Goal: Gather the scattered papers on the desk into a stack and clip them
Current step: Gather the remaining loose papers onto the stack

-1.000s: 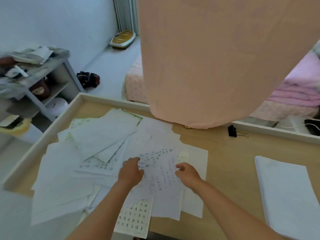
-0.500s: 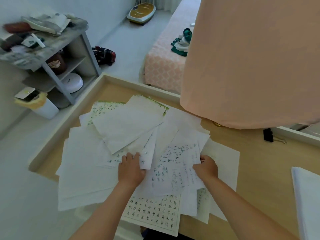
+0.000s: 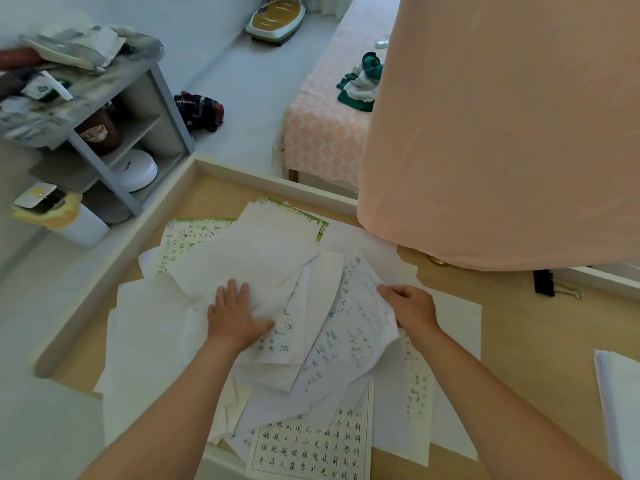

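Observation:
Several loose sheets of paper [image 3: 249,258], some blank and some with handwriting, lie fanned across the left half of the wooden desk [image 3: 526,327]. My left hand [image 3: 233,317] presses flat on the middle of the pile, fingers spread. My right hand [image 3: 410,306] pinches the right edge of a handwritten sheet [image 3: 349,337], which curls up off the pile. A black binder clip [image 3: 545,284] rests on the desk at the back right, well apart from both hands.
A neat white paper stack [image 3: 620,410] sits at the desk's right edge. A hanging peach cloth [image 3: 502,133] covers the upper right. Beyond the desk's raised rim [image 3: 277,183] are a grey shelf [image 3: 104,133], a bin [image 3: 62,216] and a bed [image 3: 325,129].
The view has swung left and closer. My left hand slid up onto the pile and flattened. My right hand moved right and lifted the handwritten sheet's edge.

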{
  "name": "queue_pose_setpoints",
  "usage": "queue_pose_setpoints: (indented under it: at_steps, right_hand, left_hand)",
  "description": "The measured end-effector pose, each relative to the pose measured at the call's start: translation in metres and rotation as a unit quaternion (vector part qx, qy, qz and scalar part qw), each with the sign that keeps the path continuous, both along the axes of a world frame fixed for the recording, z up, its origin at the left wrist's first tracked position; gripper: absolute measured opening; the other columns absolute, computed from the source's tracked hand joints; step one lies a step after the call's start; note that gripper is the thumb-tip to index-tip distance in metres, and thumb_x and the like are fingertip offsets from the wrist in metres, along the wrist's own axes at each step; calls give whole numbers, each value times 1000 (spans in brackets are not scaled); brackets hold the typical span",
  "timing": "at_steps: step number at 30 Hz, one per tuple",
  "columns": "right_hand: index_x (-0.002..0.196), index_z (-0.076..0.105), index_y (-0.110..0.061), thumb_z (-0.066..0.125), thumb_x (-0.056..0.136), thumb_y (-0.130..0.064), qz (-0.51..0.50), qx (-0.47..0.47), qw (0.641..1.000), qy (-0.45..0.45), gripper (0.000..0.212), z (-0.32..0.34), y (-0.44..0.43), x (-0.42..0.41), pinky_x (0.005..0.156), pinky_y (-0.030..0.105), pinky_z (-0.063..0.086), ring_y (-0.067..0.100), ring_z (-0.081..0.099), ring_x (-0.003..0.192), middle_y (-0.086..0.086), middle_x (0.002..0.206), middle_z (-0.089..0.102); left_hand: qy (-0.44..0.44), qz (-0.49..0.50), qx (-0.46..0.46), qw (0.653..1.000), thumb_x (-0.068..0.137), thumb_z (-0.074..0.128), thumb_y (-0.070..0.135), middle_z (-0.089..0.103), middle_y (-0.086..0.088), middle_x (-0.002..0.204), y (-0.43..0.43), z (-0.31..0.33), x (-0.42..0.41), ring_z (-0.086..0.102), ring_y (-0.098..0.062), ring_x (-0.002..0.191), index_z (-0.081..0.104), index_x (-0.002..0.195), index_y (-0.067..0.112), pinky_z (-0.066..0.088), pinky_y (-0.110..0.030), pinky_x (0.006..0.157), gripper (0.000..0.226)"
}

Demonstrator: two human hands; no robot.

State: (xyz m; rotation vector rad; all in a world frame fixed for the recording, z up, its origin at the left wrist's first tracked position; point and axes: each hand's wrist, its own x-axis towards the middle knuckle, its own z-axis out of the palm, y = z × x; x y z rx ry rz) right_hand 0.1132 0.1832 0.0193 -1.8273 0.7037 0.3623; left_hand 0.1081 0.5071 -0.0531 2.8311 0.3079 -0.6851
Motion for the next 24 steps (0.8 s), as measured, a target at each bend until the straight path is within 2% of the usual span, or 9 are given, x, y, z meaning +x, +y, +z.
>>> queue_pose_setpoints:
  at_steps: [3,6,8,10,13,16,18,21,24]
  right_hand:
    - [119,70,-16,41,96,-63,-57,321,942,82,60,-6,-20,-11,100,48,48,31,67,111,13,115,72]
    - [131,61,-13,37,99,-57,-153,441,881,79,59,-25,-37,-34,108,55,39,36,59,122,17,127,66]
    - [131,58,-8,48,102,-26,-170,370,912,51,36,-43,-30,-44,96,49,51,33,63,115,17,125,67]
    - [125,61,-4,59,91,3,-209,221,952,43,35,-56,-14,-46,87,42,55,30,66,104,15,119,68]
    - [113,66,-18,70,89,-7,-259,169,950,34,27,-53,19,-40,90,39,54,24,65,101,5,113,69]
    - [115,60,-24,68,92,-34,-260,153,953,41,26,-41,56,-40,90,36,51,20,61,102,-3,109,65]
    - [122,60,-25,67,89,-49,-240,186,952,40,42,-39,71,-41,97,41,52,21,63,107,-4,116,66]
    - [129,58,-24,71,73,-66,-197,207,955,73,72,-45,73,-38,95,51,54,28,66,107,2,118,68]
    - [128,59,-26,77,69,-63,-154,174,969,82,72,-42,67,-39,100,49,50,24,64,110,-4,119,67]
  left_hand:
    - [-53,-5,26,998,88,51,62,12,-13,163,-3,-9,-5,14,-35,148,21,154,16,29,-48,113,85]
    - [-110,2,38,993,93,55,31,33,-19,154,-13,-14,-11,35,-39,139,40,146,9,48,-50,96,59]
    - [-120,2,44,992,90,55,12,41,-15,149,-19,-11,-12,44,-35,132,44,143,11,53,-43,85,55]
    - [-150,11,17,988,82,52,-3,57,-10,130,-27,-3,-10,57,-30,110,49,137,13,50,-37,69,57]
    - [-165,22,-17,986,80,51,-6,63,-5,84,-42,14,-11,58,-28,72,48,138,18,38,-30,55,63]
    - [-166,-20,-15,986,82,49,-2,53,2,67,-58,25,-20,47,-20,56,47,139,22,24,-27,44,62]
    - [-141,-79,-55,985,86,46,4,62,2,75,-73,31,-32,53,-20,61,48,137,27,31,-27,47,55]
    - [-17,-161,-185,969,94,51,32,65,11,117,-95,39,-52,64,-13,96,42,140,39,47,-26,73,48]
    - [83,-96,-323,938,88,56,59,55,19,134,-95,44,-58,53,-4,121,51,137,39,39,-25,97,53]
